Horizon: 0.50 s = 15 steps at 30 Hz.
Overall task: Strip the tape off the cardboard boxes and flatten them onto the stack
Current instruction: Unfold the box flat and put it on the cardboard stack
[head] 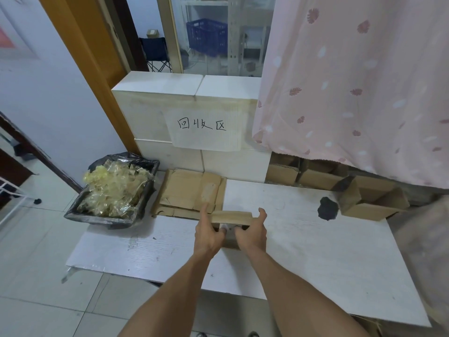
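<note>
A small brown cardboard box (231, 217) is held over the white board (303, 244) in the middle of the view. My left hand (208, 233) grips its left end, thumb up along the side and fingers curled under. My right hand (252, 231) grips its right end the same way. Between the fingertips of both hands a strip of clear tape (228, 227) shows on the box's near face. A stack of flattened cardboard (188, 193) lies on the floor just beyond, against the tiled wall.
A black-lined bin (80, 212) full of crumpled clear tape (114, 188) sits left of the stack. Open cardboard boxes (374, 200) stand at the right under a pink curtain (352, 88). A dark patch (327, 208) marks the board. A handwritten paper sign (202, 127) hangs on the wall.
</note>
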Motion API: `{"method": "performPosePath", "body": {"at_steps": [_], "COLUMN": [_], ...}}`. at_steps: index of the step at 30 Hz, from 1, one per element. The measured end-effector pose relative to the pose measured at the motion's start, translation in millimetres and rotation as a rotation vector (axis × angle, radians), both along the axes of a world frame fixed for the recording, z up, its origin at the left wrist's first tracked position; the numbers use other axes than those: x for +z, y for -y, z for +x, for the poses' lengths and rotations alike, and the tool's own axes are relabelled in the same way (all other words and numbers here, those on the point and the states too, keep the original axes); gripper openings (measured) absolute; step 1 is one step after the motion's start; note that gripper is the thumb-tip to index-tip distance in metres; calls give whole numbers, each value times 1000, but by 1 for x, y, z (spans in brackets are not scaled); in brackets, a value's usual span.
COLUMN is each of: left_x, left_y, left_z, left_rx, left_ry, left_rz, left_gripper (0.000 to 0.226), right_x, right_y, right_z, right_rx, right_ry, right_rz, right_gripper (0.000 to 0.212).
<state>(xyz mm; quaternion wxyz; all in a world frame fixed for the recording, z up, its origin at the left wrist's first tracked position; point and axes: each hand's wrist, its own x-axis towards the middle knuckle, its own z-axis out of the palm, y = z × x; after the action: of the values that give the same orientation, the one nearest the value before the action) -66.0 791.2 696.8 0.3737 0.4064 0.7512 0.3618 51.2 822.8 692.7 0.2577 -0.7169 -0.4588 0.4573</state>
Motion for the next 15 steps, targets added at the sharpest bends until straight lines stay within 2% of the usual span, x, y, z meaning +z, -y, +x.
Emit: {"method": "performPosePath", "body": {"at_steps": [5,8,12,15], "left_x": [1,-4,-15,-29], "left_y": [-2,-2,2,7], "left_z": [-2,0,2,0], "left_rx": [81,45,-1,-61], "left_ry": [75,59,5,-111], "left_rz": [-13,-58,-110,-201], "left_gripper": [84,74,71,66], "right_x": [4,3,-3,-7], "right_y": [-4,0,8,14], "right_z": [7,10,13,17], "right_rx": [-108,-14,99,233], "right_ry": [27,127,217,387], "right_rz": [-15,-24,-114,-159], "right_gripper": [62,46,47,43]}}
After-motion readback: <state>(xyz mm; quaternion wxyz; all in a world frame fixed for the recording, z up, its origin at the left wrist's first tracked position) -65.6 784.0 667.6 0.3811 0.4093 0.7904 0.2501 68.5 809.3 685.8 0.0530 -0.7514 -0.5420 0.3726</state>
